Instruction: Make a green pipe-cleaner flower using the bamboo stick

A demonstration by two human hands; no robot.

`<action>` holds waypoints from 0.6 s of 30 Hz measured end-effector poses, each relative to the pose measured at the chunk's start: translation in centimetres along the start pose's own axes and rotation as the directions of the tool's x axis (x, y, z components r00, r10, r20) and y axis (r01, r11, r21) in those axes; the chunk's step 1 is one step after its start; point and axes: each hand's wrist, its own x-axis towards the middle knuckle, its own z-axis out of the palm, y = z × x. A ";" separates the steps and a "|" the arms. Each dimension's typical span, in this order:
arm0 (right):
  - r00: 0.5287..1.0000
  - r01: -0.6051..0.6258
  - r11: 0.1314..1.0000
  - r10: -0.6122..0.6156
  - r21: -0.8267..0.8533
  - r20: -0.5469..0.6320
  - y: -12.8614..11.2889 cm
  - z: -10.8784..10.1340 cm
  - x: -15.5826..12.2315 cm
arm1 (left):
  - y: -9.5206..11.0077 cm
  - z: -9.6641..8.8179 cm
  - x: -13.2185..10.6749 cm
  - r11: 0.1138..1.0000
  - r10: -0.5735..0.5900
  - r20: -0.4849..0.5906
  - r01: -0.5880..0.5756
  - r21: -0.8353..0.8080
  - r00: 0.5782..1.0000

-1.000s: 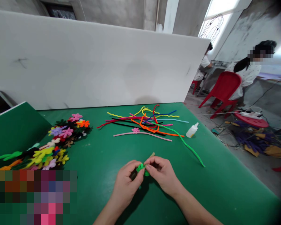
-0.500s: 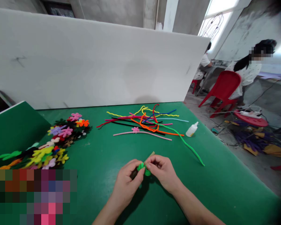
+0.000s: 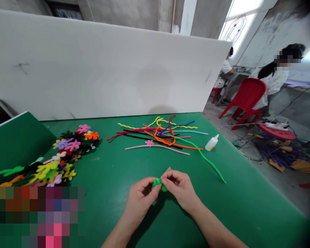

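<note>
A small bent green pipe cleaner (image 3: 158,182) sits between my two hands, above the near middle of the table. My left hand (image 3: 142,194) pinches it from the left with thumb and forefinger. From the right, my right hand (image 3: 179,187) pinches the same green piece, fingertips close to the left ones. A thin tan strip (image 3: 167,169) pokes out behind the right fingers; what it belongs to is hidden. Beyond the hands lie several loose pipe cleaners (image 3: 136,130) in many colours, with a pink pipe-cleaner flower (image 3: 149,143) among them.
A white glue bottle (image 3: 212,143) stands to the right, past a long green pipe cleaner (image 3: 209,161). Many pipe-cleaner flowers (image 3: 72,144) are heaped on the left. A white panel (image 3: 105,72) closes off the back of the green table (image 3: 108,168). Two people sit at the far right.
The green piece has turned slightly between my fingertips and shifted a little to the right. Both hands keep their pinch; nothing else on the table has moved.
</note>
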 end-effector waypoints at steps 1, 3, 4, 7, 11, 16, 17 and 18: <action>1.000 -0.003 1.000 0.003 0.000 -0.003 0.0 0.0 0.0 | 0.0 0.1 0.0 0.999 -0.015 -0.016 0.014 -0.029 1.000; 1.000 -0.011 1.000 0.011 0.012 -0.002 0.0 0.1 -0.1 | -0.1 0.2 -0.1 0.994 -0.036 -0.050 0.031 -0.106 0.998; 1.000 -0.017 0.999 0.017 0.029 0.007 0.1 0.1 -0.1 | -0.1 0.3 -0.1 0.988 -0.046 -0.062 0.036 -0.153 0.997; 0.999 -0.040 0.994 0.037 0.100 0.036 0.2 -0.1 0.0 | -0.2 0.3 -0.1 0.944 -0.098 -0.037 0.081 -0.319 0.995; 0.999 -0.036 0.991 0.031 0.128 0.040 0.5 -0.3 0.1 | -0.4 0.2 0.0 0.870 -0.153 0.027 0.147 -0.470 0.988; 0.992 0.047 0.998 -0.052 0.045 0.117 0.7 -0.2 0.1 | -0.6 0.3 -0.1 0.857 -0.174 0.067 0.185 -0.481 0.982; 0.990 0.077 0.997 -0.075 -0.007 0.121 0.7 -0.3 0.1 | -0.6 0.4 -0.1 0.856 -0.175 0.076 0.190 -0.481 0.982; 0.988 0.107 0.992 -0.099 -0.064 0.122 0.7 -0.3 0.0 | -0.6 0.4 -0.1 0.856 -0.174 0.084 0.193 -0.480 0.981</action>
